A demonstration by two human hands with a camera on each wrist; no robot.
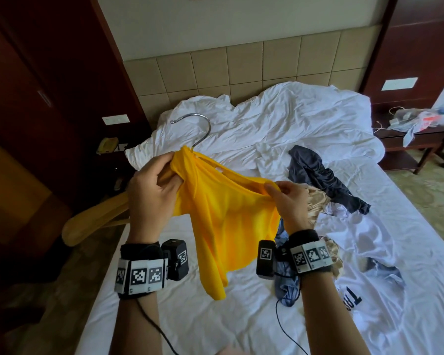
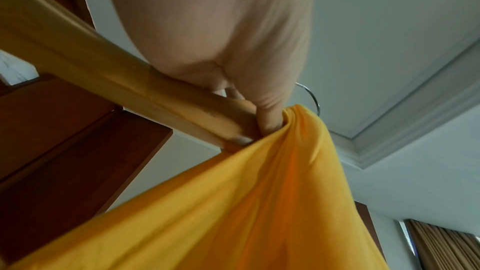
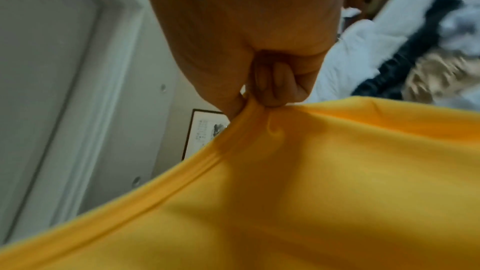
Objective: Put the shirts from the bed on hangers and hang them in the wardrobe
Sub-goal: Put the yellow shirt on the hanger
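A yellow shirt [image 1: 223, 213] hangs in the air above the bed, spread between both hands. My left hand [image 1: 162, 180] grips a wooden hanger [image 1: 95, 221] together with the shirt's bunched neck. The hanger's metal hook [image 1: 198, 124] sticks up past the cloth; one wooden arm juts down to the left. In the left wrist view the fingers [image 2: 267, 118] curl round the wooden hanger [image 2: 124, 75] where the yellow shirt [image 2: 233, 213] meets it. My right hand [image 1: 282, 193] pinches the shirt's edge. In the right wrist view its fingers [image 3: 272, 83] nip the yellow shirt's [image 3: 311, 182] hem.
On the white bed [image 1: 408, 290] lie a dark blue garment [image 1: 318, 172], a beige one [image 1: 315, 203], a white printed shirt [image 1: 351, 242] and a blue-grey one [image 1: 287, 285]. A rumpled duvet [image 1: 280, 116] fills the head end. Dark wooden wardrobe [image 1: 23, 98] stands left, a nightstand [image 1: 408, 139] right.
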